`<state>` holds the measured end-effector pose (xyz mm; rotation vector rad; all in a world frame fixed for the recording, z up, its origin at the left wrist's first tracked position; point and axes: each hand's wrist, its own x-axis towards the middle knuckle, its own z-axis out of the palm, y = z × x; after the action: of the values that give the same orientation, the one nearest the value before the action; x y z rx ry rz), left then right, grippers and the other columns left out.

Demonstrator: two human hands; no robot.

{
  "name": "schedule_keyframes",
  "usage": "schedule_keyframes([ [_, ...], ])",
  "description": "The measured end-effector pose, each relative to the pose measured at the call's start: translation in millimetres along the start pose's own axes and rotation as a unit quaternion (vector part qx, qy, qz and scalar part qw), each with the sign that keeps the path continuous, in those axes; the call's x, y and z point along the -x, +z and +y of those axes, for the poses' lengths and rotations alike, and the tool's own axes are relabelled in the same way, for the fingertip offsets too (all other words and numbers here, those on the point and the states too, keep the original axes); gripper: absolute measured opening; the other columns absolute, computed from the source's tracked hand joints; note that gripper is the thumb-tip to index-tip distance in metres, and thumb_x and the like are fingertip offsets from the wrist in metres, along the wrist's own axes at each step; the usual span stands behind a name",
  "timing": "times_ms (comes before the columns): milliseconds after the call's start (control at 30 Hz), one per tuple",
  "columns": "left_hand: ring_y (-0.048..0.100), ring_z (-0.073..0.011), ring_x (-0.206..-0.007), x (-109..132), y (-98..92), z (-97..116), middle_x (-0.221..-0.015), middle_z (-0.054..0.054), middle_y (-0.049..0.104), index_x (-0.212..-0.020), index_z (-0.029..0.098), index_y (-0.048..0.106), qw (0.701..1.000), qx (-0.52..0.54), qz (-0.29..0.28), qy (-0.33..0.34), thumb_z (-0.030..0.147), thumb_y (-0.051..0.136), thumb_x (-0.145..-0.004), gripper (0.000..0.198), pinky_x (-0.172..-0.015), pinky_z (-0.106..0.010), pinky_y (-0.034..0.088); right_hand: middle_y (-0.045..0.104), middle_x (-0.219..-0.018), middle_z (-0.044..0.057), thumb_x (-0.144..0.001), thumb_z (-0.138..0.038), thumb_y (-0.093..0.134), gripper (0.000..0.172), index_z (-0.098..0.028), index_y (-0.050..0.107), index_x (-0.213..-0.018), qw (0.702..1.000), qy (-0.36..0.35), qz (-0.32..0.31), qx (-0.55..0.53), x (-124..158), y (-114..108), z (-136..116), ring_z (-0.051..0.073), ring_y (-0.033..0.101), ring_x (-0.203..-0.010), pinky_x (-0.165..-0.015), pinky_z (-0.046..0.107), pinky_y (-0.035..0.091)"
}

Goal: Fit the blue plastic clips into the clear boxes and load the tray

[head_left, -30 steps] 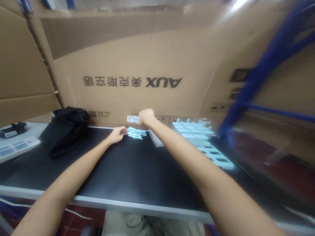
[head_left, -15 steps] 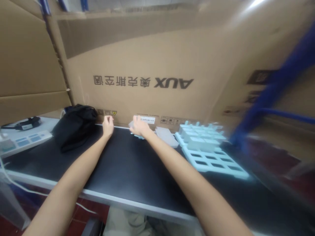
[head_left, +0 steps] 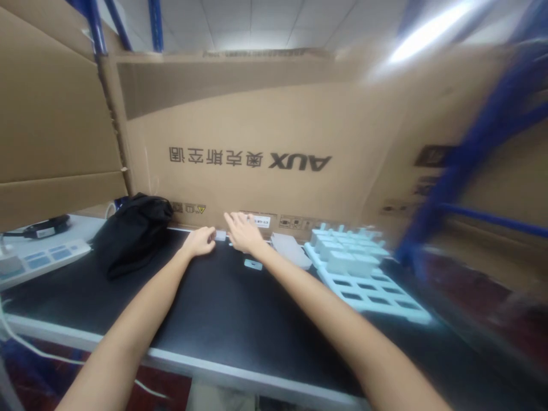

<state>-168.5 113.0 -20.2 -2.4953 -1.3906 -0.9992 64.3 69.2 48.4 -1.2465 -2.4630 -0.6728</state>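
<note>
My left hand [head_left: 199,241] is at the back of the black tabletop, its fingers curled in. What they hold, if anything, is hidden. A small whitish piece [head_left: 220,235] shows just beside its fingertips; whether they touch it I cannot tell. Close by on the right, my right hand [head_left: 245,233] is open, palm down with fingers apart, in front of the cardboard. Below it a small light-blue flat piece [head_left: 253,264] with a dark spot in its middle lies on the table. Some light-blue bits are partly hidden behind that hand. Translucent flat sheets [head_left: 291,251] lie to its right.
At the right stands a light-blue slotted rack [head_left: 381,305] carrying several light-blue blocks [head_left: 342,260]. A black cloth bag [head_left: 132,234] sits at the left, beside a white power strip [head_left: 55,257]. Behind the table rises a large cardboard box [head_left: 240,120]; a blue metal frame [head_left: 458,177] is at right.
My left hand has moved right, closer to the right hand. My right hand has spread its fingers, and the light-blue flat piece now shows in front of it. The view has tilted up slightly.
</note>
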Motion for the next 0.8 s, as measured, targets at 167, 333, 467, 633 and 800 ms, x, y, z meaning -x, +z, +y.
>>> schedule_keyframes([
  [167, 0.065, -0.0245, -0.091, -2.3, 2.6, 3.0, -0.092, -0.006, 0.068, -0.090, 0.025, 0.062, 0.999, -0.016, -0.039, 0.033, 0.019, 0.060, -0.082, 0.010, -0.086, -0.035, 0.051, 0.049, -0.150, 0.025, -0.104, -0.038, 0.036, 0.057, -0.011, 0.046, -0.154, 0.975, 0.144, 0.156, 0.068, 85.0, -70.6, 83.2, 0.040, 0.037, -0.139, -0.109, 0.054, 0.029],
  [333, 0.064, -0.0260, -0.097, -3.3, 7.1, 34.0, -0.102, -0.009, 0.068, -0.100, 0.024, 0.062, 0.992, -0.038, -0.069, 0.099, 0.025, 0.055, -0.092, 0.011, -0.085, -0.035, 0.050, 0.055, -0.133, 0.027, -0.096, -0.043, 0.047, 0.050, -0.010, 0.056, -0.132, 0.876, 0.404, 0.259, 0.036, 198.8, -67.3, 170.8, 0.042, 0.046, -0.129, -0.107, 0.055, 0.036],
  [467, 0.065, -0.0265, -0.099, -3.1, 13.6, 74.5, -0.109, -0.010, 0.069, -0.109, 0.022, 0.061, 0.981, 0.001, -0.096, 0.167, 0.041, 0.059, -0.096, 0.023, -0.088, -0.036, 0.052, 0.061, -0.125, 0.025, -0.091, -0.045, 0.049, 0.053, -0.008, 0.054, -0.129, 0.840, 0.494, 0.177, -0.136, 249.7, -24.3, 207.7, 0.034, 0.057, -0.122, -0.110, 0.046, 0.042],
  [633, 0.067, -0.0230, -0.096, -0.8, 21.0, 104.8, -0.101, -0.006, 0.072, -0.100, 0.024, 0.064, 0.968, 0.048, -0.149, 0.196, 0.029, 0.061, -0.092, 0.010, -0.085, -0.032, 0.051, 0.071, -0.125, 0.020, -0.094, -0.063, 0.050, 0.056, -0.016, 0.062, -0.120, 0.821, 0.508, 0.044, -0.257, 256.4, -12.6, 205.9, 0.032, 0.066, -0.118, -0.104, 0.041, 0.050],
  [800, 0.068, -0.0214, -0.091, 0.1, 21.2, 106.3, -0.094, -0.003, 0.072, -0.090, 0.025, 0.064, 0.977, 0.044, -0.144, 0.153, 0.023, 0.059, -0.091, 0.006, -0.080, -0.030, 0.051, 0.077, -0.116, 0.018, -0.082, -0.069, 0.071, 0.071, -0.015, 0.065, -0.126, 0.833, 0.489, -0.046, -0.256, 259.5, -31.2, 198.0, 0.033, 0.073, -0.107, -0.094, 0.041, 0.056],
])
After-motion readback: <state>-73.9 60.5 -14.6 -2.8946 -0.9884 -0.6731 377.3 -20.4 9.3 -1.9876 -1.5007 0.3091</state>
